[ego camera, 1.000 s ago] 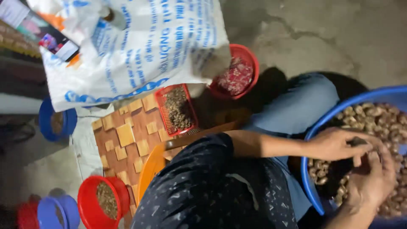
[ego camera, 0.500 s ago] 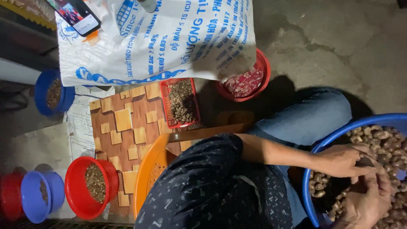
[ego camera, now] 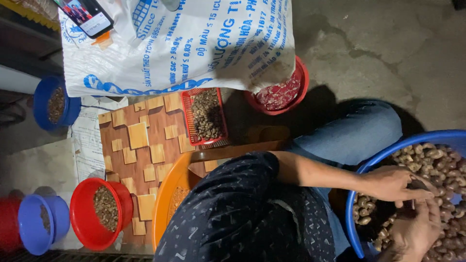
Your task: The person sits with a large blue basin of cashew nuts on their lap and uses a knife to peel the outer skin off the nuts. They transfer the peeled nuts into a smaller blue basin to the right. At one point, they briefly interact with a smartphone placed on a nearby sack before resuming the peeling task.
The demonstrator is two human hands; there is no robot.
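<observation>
A white printed sack (ego camera: 179, 43) lies beside a red mesh basket (ego camera: 187, 116) of nuts.

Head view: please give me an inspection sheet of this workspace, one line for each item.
Surface: brown patterned mat on a concrete floor.
Job's things: blue basin filled with nuts.
Clutter: red basket, red bowl and orange tray on the mat; white sack with a phone lying on it.
Grippers: left hand and right hand meet over the nuts, with a small dark piece between them; the grip is unclear.
Cables: nothing seen.
Surroundings: dim light; more small blue and red bowls at the left edge.
</observation>
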